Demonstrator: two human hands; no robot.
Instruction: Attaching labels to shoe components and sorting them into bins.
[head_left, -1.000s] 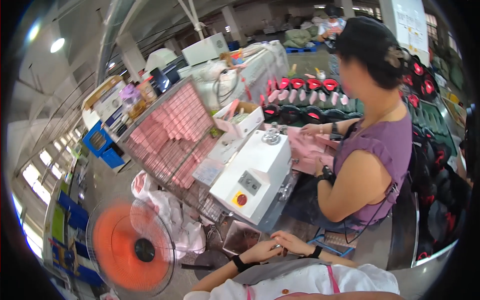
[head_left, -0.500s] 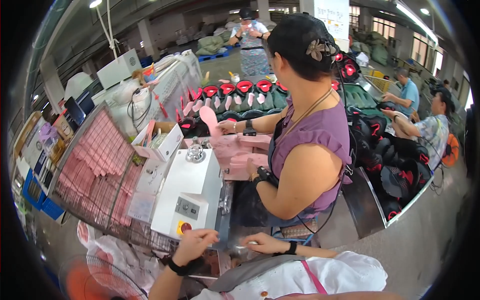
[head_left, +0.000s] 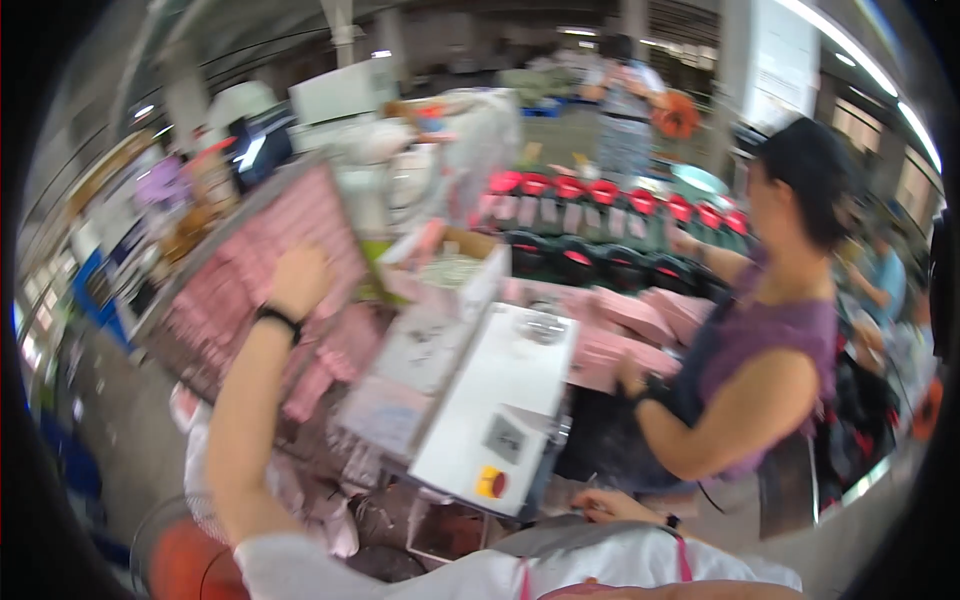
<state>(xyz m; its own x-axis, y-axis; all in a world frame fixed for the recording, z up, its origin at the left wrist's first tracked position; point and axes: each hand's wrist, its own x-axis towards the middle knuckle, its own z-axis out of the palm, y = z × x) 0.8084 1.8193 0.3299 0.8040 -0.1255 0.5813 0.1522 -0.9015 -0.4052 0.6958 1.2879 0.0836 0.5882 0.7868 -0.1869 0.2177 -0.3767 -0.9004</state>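
My left hand (head_left: 303, 277) is raised at the front of a wire-mesh basket (head_left: 345, 205) stacked with pink insole-like pieces (head_left: 240, 300). Motion smears its fingers, and whether it touches a piece cannot be made out. Low in the view, my right hand (head_left: 600, 506) is beside the lower right end of a white machine (head_left: 492, 400) with a red and yellow switch. Its fingers are blurred too, and nothing can be made out in them.
A co-worker (head_left: 770, 330) in purple stands right of the machine, hands over pink pieces (head_left: 635, 320). A white box (head_left: 490, 280) stands behind the machine. Beyond it are rows of black and red shoes (head_left: 600, 262). An orange fan (head_left: 185, 560) is at lower left.
My left hand has moved from beside the machine's switch up and left to the pink pieces. The view has swung left. The co-worker's far hand has moved from pink pieces toward the shoe rows.
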